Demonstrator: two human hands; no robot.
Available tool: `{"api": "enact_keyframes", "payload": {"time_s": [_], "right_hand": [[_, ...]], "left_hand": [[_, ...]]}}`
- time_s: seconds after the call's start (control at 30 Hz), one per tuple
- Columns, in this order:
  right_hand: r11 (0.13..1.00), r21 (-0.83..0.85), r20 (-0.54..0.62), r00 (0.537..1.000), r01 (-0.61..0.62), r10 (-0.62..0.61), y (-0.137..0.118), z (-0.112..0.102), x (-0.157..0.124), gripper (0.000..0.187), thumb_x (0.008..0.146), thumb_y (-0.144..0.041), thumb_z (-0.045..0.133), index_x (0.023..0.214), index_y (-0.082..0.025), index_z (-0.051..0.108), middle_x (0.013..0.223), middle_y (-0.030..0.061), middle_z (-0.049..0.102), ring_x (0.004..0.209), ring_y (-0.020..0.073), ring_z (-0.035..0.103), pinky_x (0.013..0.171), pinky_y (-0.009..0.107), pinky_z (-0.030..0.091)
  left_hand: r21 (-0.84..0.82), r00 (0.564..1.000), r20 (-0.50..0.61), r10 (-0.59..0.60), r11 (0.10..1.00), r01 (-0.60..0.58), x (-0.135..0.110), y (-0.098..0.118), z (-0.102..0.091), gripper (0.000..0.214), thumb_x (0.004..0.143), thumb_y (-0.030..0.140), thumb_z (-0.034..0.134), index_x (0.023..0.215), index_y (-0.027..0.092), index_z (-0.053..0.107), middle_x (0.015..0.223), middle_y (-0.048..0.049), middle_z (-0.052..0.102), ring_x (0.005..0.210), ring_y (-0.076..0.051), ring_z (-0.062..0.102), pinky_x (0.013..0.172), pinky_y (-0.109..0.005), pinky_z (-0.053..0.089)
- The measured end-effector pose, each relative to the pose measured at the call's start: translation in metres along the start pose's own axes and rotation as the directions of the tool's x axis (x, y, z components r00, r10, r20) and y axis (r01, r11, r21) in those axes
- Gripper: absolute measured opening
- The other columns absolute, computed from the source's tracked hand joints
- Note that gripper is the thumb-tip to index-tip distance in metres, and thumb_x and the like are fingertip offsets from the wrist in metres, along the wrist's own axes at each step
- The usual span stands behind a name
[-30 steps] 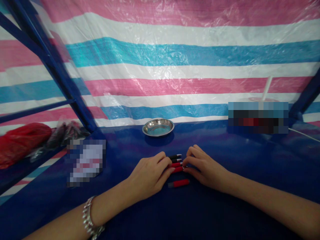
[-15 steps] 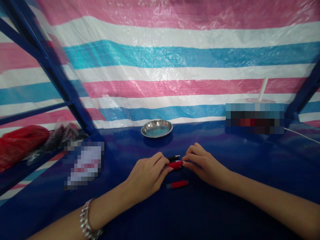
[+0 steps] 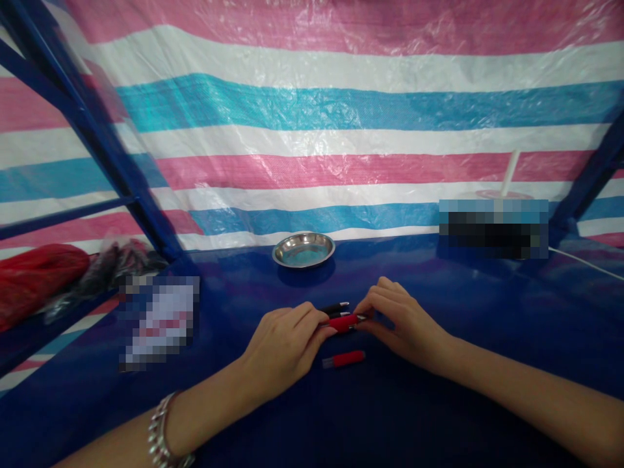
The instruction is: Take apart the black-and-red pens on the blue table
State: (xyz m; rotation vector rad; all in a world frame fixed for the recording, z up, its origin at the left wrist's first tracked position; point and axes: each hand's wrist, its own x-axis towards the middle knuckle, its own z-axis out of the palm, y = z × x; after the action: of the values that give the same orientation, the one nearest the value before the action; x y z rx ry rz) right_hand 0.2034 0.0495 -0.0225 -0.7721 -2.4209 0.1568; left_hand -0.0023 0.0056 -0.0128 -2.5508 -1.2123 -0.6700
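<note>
My left hand [image 3: 283, 341] and my right hand [image 3: 402, 322] meet at the middle of a blue table [image 3: 439, 403]. Between their fingertips is a small bundle of pens [image 3: 341, 317]: a black one at the back and red ones in front. Both hands have curled fingers pinching the bundle, the left at the pens' left end, the right at the tips. A single red pen [image 3: 344, 359] lies loose on the table just in front of the hands. My left wrist wears a silver bracelet [image 3: 158, 439].
A small steel dish [image 3: 303, 249] stands behind the hands near the striped tarp wall [image 3: 341, 130]. A red bag [image 3: 34, 276] and dark bags lie on a shelf at left. Blue frame bars [image 3: 112, 149] rise at left. A cup with a straw [image 3: 507, 175] stands at right.
The pens were spread in a row under my fingers a second ago; now they are pushed together into a tighter bundle. The loose red pen stays in place.
</note>
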Motion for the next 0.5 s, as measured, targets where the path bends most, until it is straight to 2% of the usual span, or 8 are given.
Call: {"api": "enact_keyframes", "payload": {"time_s": [0.13,0.27,0.4,0.5], "right_hand": [[0.999,0.046,0.007,1.0,-0.018,0.018,-0.001,-0.0031,0.0007,0.016,0.081,-0.032,0.047,0.081,-0.018,0.055,0.076,0.0024,0.056,0.073,0.0148,0.042,0.067,0.03,0.033],[0.996,0.091,0.014,1.0,0.0,-0.001,-0.0005,-0.0027,0.0006,0.02,0.085,-0.026,0.04,0.077,-0.016,0.055,0.072,0.0031,0.055,0.07,0.0137,0.042,0.064,0.028,0.034],[0.992,0.125,0.006,1.0,-0.003,0.002,0.0005,-0.0016,-0.0003,0.008,0.081,-0.022,0.047,0.083,-0.017,0.054,0.076,0.0028,0.055,0.074,0.0142,0.044,0.065,0.027,0.035],[0.982,0.178,0.018,0.998,-0.057,0.054,-0.0001,-0.0017,-0.0007,0.02,0.077,-0.028,0.053,0.096,-0.019,0.051,0.08,0.0025,0.056,0.077,0.0147,0.048,0.068,0.028,0.037]], "left_hand": [[-0.023,0.997,-0.08,0.005,1.0,-0.007,-0.0005,0.0004,0.0,0.018,0.086,0.025,0.04,0.082,0.014,0.054,0.071,-0.0028,0.057,0.06,-0.012,0.054,0.054,-0.023,0.042],[-0.028,0.997,-0.081,0.016,0.999,-0.018,-0.0009,0.001,-0.0007,0.017,0.085,0.025,0.042,0.082,0.013,0.054,0.071,-0.0031,0.058,0.06,-0.013,0.054,0.054,-0.024,0.043],[-0.029,0.999,-0.052,0.01,1.0,-0.011,-0.0005,0.0014,-0.0007,0.018,0.085,0.024,0.041,0.081,0.013,0.055,0.071,-0.0036,0.058,0.06,-0.013,0.054,0.054,-0.024,0.043],[-0.022,0.998,-0.055,0.012,1.0,-0.013,-0.0002,0.0013,-0.0007,0.019,0.085,0.024,0.04,0.081,0.013,0.055,0.071,-0.0036,0.058,0.06,-0.013,0.055,0.054,-0.024,0.043]]}}
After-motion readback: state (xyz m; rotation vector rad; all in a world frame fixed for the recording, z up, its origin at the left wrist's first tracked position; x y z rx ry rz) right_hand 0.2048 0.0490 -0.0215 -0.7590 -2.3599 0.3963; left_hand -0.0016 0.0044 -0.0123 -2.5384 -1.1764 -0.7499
